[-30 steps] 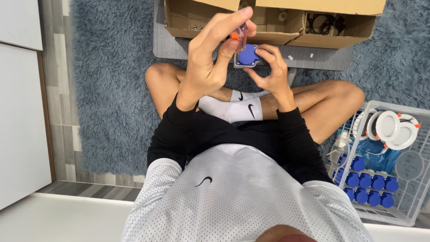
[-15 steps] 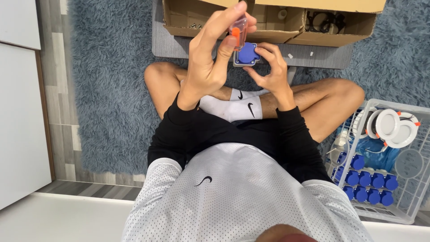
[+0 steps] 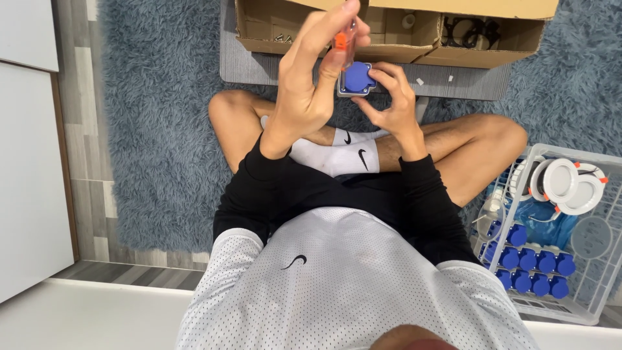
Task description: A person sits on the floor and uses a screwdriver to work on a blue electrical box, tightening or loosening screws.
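Seated assembly, viewed from the head. We take the blue socket unit (image 3: 358, 78) as landmark. Our right hand (image 3: 387, 97) curls about its right and lower edges, fingers closed on it, holding it face-up above the crossed legs. Our left hand (image 3: 311, 84) stands just left of the unit, fingers pinched shut on a small clear part with an orange tab (image 3: 343, 39), which sits directly above the unit and appears almost to touch it; whether it has seated we cannot tell. We judge the work midway: beyond the unit lies an open cardboard box (image 3: 389, 29) of loose parts, and well to its lower right a white wire basket (image 3: 606, 259) already holds many like blue pieces
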